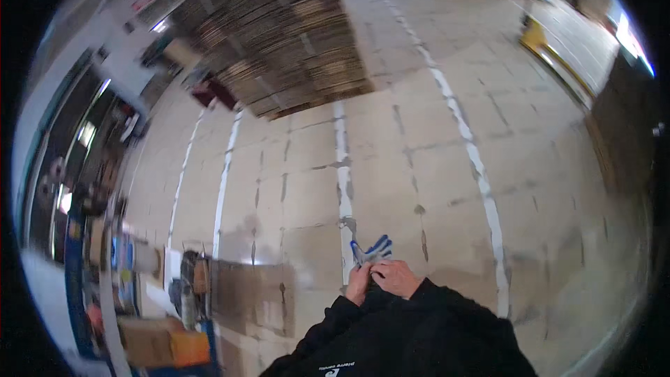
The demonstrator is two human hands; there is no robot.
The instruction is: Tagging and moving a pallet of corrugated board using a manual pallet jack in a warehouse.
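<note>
A grey-and-white work glove with blue fingertips [375, 250] is held in front of my body, its fingers spread upward and away from me. My left hand [358, 284] is closed at the near left side of the glove. My right hand [398, 278] meets it from the right, with bent fingers at the glove's cuff. Both hands are bare and touch or nearly touch each other. Black sleeves cover my forearms. The fingertips of both hands are partly hidden where they meet the glove.
White lines [488, 213] run along the beige floor. Ahead stands a tall stack of flat cardboard [286, 42]; another brown stack [624, 119] is at right. A yellow pallet jack [537, 38] stands far right. At left, a cluttered workbench carries an orange box [190, 348].
</note>
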